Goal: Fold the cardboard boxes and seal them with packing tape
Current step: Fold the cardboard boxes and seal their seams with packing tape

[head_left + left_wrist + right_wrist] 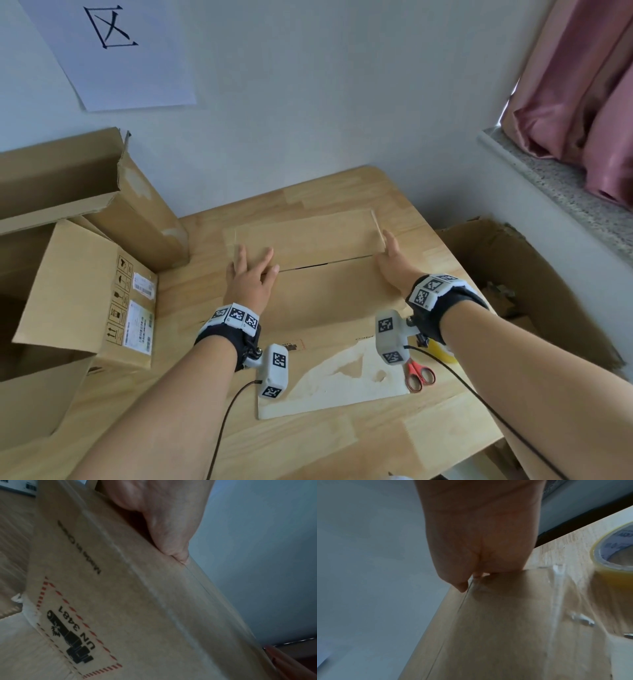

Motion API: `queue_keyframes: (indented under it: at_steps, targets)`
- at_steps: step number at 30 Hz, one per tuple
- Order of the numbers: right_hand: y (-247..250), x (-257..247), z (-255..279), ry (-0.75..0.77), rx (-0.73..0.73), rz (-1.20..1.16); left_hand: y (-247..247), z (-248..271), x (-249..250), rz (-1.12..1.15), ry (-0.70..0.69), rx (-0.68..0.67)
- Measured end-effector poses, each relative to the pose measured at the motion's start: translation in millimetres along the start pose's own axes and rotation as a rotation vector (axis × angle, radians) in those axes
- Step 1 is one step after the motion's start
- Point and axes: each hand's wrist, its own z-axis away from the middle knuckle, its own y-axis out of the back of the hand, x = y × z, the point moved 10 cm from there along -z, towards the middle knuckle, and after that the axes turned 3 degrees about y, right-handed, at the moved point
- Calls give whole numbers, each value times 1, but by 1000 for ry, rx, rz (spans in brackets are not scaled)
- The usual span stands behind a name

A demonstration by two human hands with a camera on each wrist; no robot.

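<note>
Two flaps meet under the flat left hand (right hand flat too).

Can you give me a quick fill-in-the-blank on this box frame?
1. Both hands, left hand and right hand, press on the ____.
2. The scissors have ____ handles.
3. The tape roll lies by the ____ hand.
4. The seam between the box flaps is not yet ____.

Missing: box; red; right; taped
</note>
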Motion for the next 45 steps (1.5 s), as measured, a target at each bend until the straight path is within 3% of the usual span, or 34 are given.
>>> queue_keyframes:
  at_steps: [4,10,15,20,26,30,36,41,45]
  targets:
    - [-2,5,6,54,-13,60,2,2,1,7,-35,41]
    - [7,13,4,97,86,-22,2,-1,11,-7,-81,101]
    - [5,12,0,149,97,167,3,-2,15,8,-105,133]
    - [6,16,0,174,111,203,15,-12,19,79,-192,169]
    - [6,19,-1,160,113,195,4,-22,-8,252,40,67]
    - [10,20,-3,151,145,121,6,-19,-10,279,76,87]
    - [14,21,-1,136,198,80,6,-17,-14,265,68,123]
    - [12,15,-1,223,215,141,5,-15,-14,255,72,132]
    - [13,16,-4,224,222,154,11,-19,0,-33,-23,165]
